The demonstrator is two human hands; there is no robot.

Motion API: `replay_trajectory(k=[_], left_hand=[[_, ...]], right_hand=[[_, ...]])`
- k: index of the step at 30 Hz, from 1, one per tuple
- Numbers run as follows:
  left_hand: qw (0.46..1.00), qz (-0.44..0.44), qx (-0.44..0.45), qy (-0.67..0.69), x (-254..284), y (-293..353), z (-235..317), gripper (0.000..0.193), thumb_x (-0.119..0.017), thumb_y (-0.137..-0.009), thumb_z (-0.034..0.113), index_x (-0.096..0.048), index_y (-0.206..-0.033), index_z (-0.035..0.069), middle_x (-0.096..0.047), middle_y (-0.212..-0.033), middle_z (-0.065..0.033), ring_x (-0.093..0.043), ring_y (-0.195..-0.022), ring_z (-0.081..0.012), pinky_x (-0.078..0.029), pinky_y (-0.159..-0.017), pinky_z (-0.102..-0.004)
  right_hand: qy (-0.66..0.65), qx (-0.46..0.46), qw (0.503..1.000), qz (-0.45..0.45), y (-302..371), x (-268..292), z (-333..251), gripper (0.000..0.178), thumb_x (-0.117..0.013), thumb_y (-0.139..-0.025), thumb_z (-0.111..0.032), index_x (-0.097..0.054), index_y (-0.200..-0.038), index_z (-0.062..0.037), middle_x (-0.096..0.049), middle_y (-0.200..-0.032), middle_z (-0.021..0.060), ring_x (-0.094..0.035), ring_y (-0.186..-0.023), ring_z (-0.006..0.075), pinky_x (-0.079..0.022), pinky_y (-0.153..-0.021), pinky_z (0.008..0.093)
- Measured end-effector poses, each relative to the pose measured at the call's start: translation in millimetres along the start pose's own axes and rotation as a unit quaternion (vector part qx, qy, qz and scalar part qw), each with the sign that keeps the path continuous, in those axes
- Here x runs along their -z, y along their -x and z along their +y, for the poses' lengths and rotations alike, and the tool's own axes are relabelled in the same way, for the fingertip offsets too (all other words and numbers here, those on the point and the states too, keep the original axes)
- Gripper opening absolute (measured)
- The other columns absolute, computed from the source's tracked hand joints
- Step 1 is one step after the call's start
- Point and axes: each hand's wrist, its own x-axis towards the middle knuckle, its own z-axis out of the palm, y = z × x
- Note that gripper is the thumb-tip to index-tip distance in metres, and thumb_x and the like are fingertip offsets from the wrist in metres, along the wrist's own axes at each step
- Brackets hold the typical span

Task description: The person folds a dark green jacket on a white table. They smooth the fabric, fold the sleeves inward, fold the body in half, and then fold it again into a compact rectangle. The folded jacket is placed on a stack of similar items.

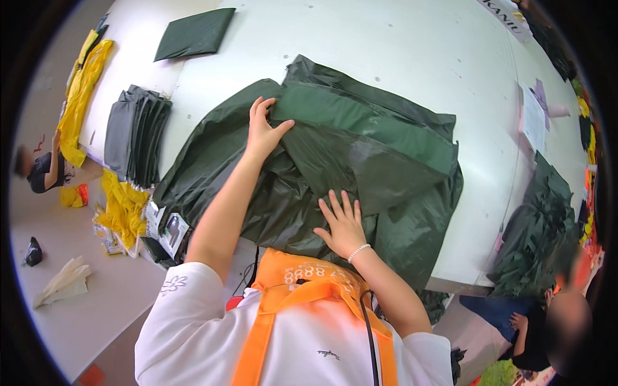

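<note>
A large dark green piece of shiny, raincoat-like fabric (399, 183) lies in front of me on the white table, partly folded and creased. A lighter green band (367, 130) runs across its far part. My left hand (264, 134) rests near the far left of this band, thumb and fingers spread on the fabric. Nearer to me, my right hand (344, 228) lies flat on the middle of the fabric with its fingers apart. Neither hand is gripping anything.
A flat folded green packet (195, 33) lies at the far left; a stack of folded dark pieces (137, 135) is closer. Yellow garments (122, 209) hang at the left edge. More green fabric (537, 225) drapes at right. One person (45, 167) is at left, another (534, 334) at lower right.
</note>
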Motion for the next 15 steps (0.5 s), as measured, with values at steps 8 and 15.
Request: replay_trajectory(k=[8,15], left_hand=[[0.889,-0.071,0.298,0.34,-8,-64,-10,0.057,-0.077,-0.075,0.022,-0.054,-0.121,-0.004,-0.065,-0.096,-0.0109,-0.061,-0.089,-0.0193,-0.049,-0.074,-0.0282],[0.897,-0.09,0.299,0.313,10,-102,-49,0.034,-0.068,-0.082,0.02,-0.062,-0.11,0.002,-0.065,-0.098,-0.0087,-0.061,-0.086,-0.0169,-0.048,-0.072,-0.0278]], right_hand=[[-0.015,0.017,0.999,-0.038,4,15,0,0.065,-0.058,-0.086,-0.042,-0.037,-0.14,-0.013,-0.02,-0.151,0.0124,-0.012,-0.14,0.036,-0.011,-0.111,0.0548],[-0.392,-0.221,0.77,0.453,43,118,155,0.02,-0.056,-0.09,-0.013,-0.062,-0.102,0.0013,-0.065,-0.1,0.0112,-0.06,-0.088,0.0171,-0.047,-0.081,0.0292]])
